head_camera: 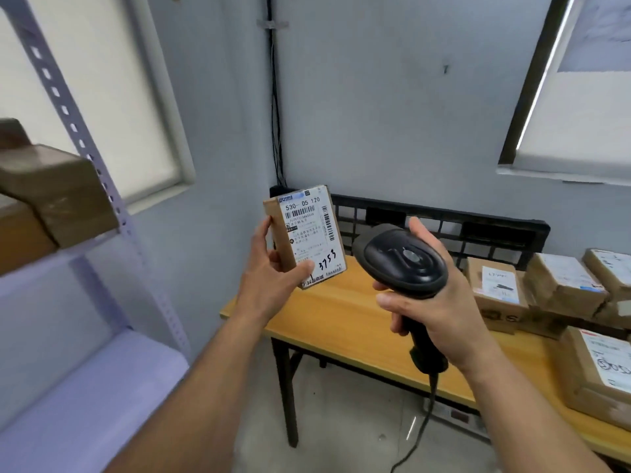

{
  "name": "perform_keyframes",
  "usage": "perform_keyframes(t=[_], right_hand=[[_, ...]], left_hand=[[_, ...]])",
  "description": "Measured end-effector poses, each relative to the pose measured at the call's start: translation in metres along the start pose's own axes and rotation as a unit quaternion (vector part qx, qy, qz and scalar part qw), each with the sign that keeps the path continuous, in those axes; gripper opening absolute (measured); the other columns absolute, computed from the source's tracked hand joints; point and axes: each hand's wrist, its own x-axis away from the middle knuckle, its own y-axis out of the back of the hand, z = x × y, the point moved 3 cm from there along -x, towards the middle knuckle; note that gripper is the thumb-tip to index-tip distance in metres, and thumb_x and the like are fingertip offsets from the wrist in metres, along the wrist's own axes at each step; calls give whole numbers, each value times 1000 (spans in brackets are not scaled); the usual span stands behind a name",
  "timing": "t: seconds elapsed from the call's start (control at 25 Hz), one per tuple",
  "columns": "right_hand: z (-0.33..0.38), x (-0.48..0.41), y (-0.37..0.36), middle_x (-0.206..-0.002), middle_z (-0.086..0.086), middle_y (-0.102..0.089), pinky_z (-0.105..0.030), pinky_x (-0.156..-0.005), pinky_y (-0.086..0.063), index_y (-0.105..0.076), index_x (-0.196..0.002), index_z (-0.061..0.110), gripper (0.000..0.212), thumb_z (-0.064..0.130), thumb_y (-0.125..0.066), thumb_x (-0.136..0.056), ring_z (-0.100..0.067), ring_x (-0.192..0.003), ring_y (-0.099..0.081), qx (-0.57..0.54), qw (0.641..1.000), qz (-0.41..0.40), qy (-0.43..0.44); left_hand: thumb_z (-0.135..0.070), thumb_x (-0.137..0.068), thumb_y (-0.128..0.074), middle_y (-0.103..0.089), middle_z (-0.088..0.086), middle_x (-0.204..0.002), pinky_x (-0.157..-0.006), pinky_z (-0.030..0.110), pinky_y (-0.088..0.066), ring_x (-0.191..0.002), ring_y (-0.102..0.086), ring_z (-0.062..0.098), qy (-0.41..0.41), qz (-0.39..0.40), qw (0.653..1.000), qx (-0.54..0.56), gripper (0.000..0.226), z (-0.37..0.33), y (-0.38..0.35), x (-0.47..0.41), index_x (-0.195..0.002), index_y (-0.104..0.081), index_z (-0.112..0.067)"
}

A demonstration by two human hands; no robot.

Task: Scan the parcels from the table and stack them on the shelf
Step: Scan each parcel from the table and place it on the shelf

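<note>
Reserving for stacking the pale lilac metal shelf (85, 387), left of the yellow wooden table (341, 322) and bearing brown taped parcels (58, 192). Gripping the small brown cardboard parcel with white barcode label (307, 233) in the left hand (273, 285) above the table's left end, thumb on the lower front, fingers curled round the side, and presenting the label. Clasping the black handheld barcode scanner (403, 261) in the right hand (440, 319), fingers wrapped round the handle, and aiming its head at the label. Leaving further labelled cardboard boxes (560, 285) on the table's right part, seemingly unscanned.

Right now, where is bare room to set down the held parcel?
Free: the left end of the table, between black crate and near edge; the lower shelf board. Crowded: its right end with stacked parcels; the upper shelf with brown boxes.
</note>
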Motion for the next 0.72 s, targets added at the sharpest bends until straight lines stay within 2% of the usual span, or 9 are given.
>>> perform_keyframes(t=[0.16, 0.36, 0.48, 0.6, 0.68, 0.72], right_hand=[[15, -17, -56, -93, -15, -70, -38, -49, -54, -27, -144, 48, 108, 21, -82, -55, -28, -52, -61, -18, 998, 59, 20], [26, -35, -120, -89, -20, -70, -44, -52, -53, -25, -146, 48, 111, 23, -82, -54, -31, -53, -60, -34, 986, 157, 36], [35, -44, -159, -86, -23, -69, -40, -50, -52, -27, -143, 48, 107, 18, -82, -57, -29, -51, -58, -52, 976, 207, 44], [41, -51, -193, -87, -20, -70, -31, -45, -51, -34, -130, 55, 97, -4, -80, -67, -25, -49, -58, -65, 966, 246, 47], [42, -59, -212, -95, -16, -70, -30, -46, -51, -36, -125, 59, 96, -7, -79, -70, -26, -50, -58, -68, 962, 261, 47], [43, -63, -222, -100, -15, -69, -32, -47, -51, -36, -125, 61, 96, -6, -80, -71, -27, -51, -59, -66, 960, 267, 50]], left_hand=[[-25, -79, -78, -61, -11, -100, -89, 36, -52, -98, -63, 12, -8, -96, 995, -9, 94, -2, 77, 15, -146, -14, -45], [-21, -80, -77, -63, -8, -98, -83, 32, -54, -96, -64, 12, 1, -215, 977, -12, 93, -5, 159, 46, -148, -16, -40], [-21, -81, -76, -63, 0, -111, -79, 25, -53, -100, -64, 14, 15, -288, 957, -22, 92, -5, 210, 63, -149, -15, -38], [-19, -84, -74, -58, 3, -126, -73, 22, -55, -106, -61, 17, 29, -346, 938, -18, 89, -5, 258, 69, -150, -17, -36], [-19, -84, -72, -57, 4, -127, -72, 23, -57, -107, -61, 19, 42, -362, 931, -27, 88, -5, 287, 63, -151, -17, -33], [-20, -84, -72, -58, 5, -127, -77, 28, -58, -107, -61, 20, 50, -367, 928, -29, 89, -3, 302, 58, -151, -16, -33]])
